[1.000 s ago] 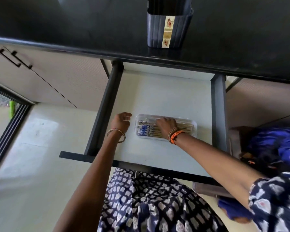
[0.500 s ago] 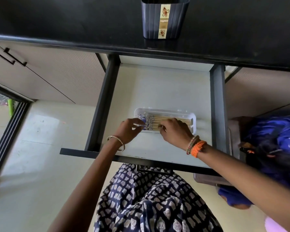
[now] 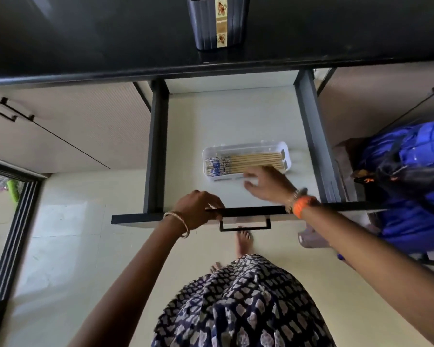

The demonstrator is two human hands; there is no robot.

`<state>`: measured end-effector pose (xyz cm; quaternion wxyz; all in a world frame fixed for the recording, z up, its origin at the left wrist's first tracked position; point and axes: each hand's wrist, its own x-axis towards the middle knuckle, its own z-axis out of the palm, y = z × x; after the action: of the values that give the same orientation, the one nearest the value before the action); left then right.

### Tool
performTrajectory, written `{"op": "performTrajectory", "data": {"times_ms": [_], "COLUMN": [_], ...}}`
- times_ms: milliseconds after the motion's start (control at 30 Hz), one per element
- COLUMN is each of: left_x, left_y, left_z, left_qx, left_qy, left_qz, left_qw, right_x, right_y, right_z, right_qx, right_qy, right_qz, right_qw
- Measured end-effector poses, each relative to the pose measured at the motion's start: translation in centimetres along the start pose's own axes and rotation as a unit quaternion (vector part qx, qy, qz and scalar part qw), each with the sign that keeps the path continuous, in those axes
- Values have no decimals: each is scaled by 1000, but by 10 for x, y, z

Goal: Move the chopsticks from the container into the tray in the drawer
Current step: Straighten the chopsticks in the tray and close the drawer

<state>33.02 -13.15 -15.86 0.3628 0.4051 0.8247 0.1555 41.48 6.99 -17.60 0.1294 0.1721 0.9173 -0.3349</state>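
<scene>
Several wooden chopsticks (image 3: 251,161) with blue-patterned ends lie side by side in a clear plastic tray (image 3: 246,147) inside the open white drawer (image 3: 231,116). The dark ribbed container (image 3: 218,21) with a flowered label stands on the black countertop above. My right hand (image 3: 268,182) hovers just in front of the tray with fingers spread, holding nothing. My left hand (image 3: 198,205) curls over the drawer's front edge beside its black handle (image 3: 244,225).
The black countertop (image 3: 85,41) overhangs the drawer's back. Dark drawer sides (image 3: 157,146) run left and right. A blue bag (image 3: 411,176) sits at the right. Beige cabinet doors (image 3: 68,126) are at the left. My bare feet and patterned dress are below.
Both hands have drawn back from the tray toward me. The left hand went from the tray's left end to the drawer's front edge; the right hand lifted off the chopsticks.
</scene>
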Motion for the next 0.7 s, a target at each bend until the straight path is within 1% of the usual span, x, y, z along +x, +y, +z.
{"op": "performTrajectory", "data": {"times_ms": [33,67,133,200,267,333,400,433,533,633,667,700], "left_x": [0,-1,-2,-3,-6,-9,-11,-11,-10,-9,-8,-6], "left_y": [0,0,-1,-3,-6,-9,-11,-11,-9,-8,-7,-7], "left_z": [1,3,6,10,16,22,27,29,33,38,39,39], "left_qx": [9,20,36,48,68,90,98,99,106,122,130,138], "left_qy": [8,13,23,37,56,81,103,113,130,154,164,176], "left_qz": [-3,-5,1,10,15,20,27,28,26,22,25,28], "left_qw": [1000,1000,999,998,996,992,989,988,985,980,978,974], "right_x": [19,37,64,75,75,67,56,51,36,-5,-24,-41], "right_y": [5,10,15,12,7,6,7,5,-9,-18,-18,-14], "right_z": [2,5,12,19,26,30,35,36,15,-17,-23,-25], "right_qx": [-59,-108,-169,-200,-231,-254,-253,-234,-116,-45,-62,-118], "right_qy": [5,-10,-61,-95,-91,-86,-103,-113,-114,-99,-96,-79], "right_qz": [6,20,35,11,-26,-43,-48,-43,-13,-18,-23,-29], "right_qw": [998,994,983,975,968,962,961,965,987,994,993,989]}}
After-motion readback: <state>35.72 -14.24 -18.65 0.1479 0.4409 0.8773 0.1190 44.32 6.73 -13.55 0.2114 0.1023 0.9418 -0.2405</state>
